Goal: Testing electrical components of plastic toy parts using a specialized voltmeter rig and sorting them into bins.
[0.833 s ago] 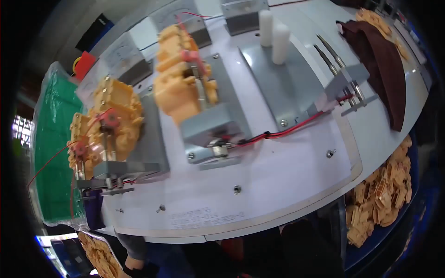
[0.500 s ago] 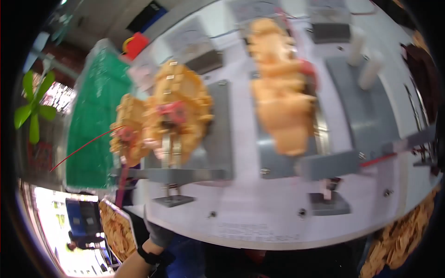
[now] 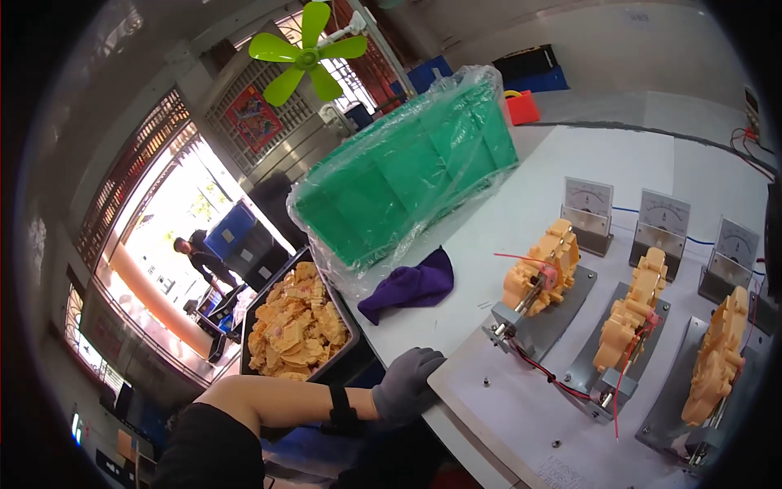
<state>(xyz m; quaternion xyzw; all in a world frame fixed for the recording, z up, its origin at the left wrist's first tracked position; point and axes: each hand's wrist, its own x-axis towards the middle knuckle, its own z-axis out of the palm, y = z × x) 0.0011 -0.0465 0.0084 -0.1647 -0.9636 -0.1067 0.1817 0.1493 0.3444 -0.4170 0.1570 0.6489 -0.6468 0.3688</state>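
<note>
Resting curled on the table edge [image 3: 456,383], the gloved left hand [image 3: 405,383] grips nothing; a careless swing could snag the red wire [image 3: 538,371] nearby

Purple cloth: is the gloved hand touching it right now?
No, the gloved left hand rests at the white table's near edge, while the purple cloth lies apart beside the wrapped green crates.

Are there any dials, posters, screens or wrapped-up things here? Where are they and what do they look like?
Three meter dials: back of the white table, right; pale square faces, grey bases.
Wrapped green crates: table's left end; bright green under clear plastic.
Poster: on the window grille, left; red rectangle.
Screens: none clearly seen.
</note>
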